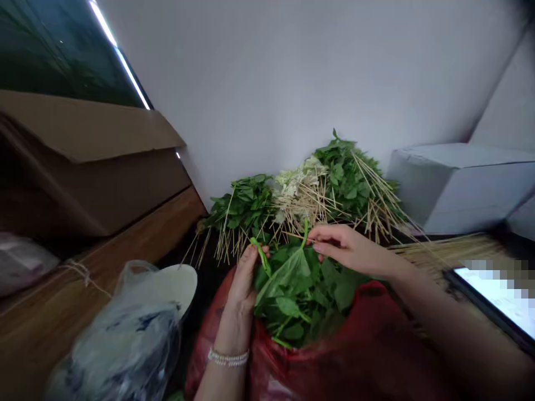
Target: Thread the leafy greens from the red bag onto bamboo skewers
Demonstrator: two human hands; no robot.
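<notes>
The left hand point(244, 278) grips a green stem point(261, 255), the right hand point(338, 245) pinches a thin bamboo skewer point(298, 236), above leafy greens point(292, 295) in a red plastic bag point(368, 328) (white wall point(271, 83) behind).

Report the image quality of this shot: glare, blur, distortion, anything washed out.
Head view: a white light strip glares along the dark glass panel at upper left; the wide lens bends the wall corners and stretches the right forearm; the screen is blown out and partly pixelated; the leafy greens stay fairly sharp.
</notes>
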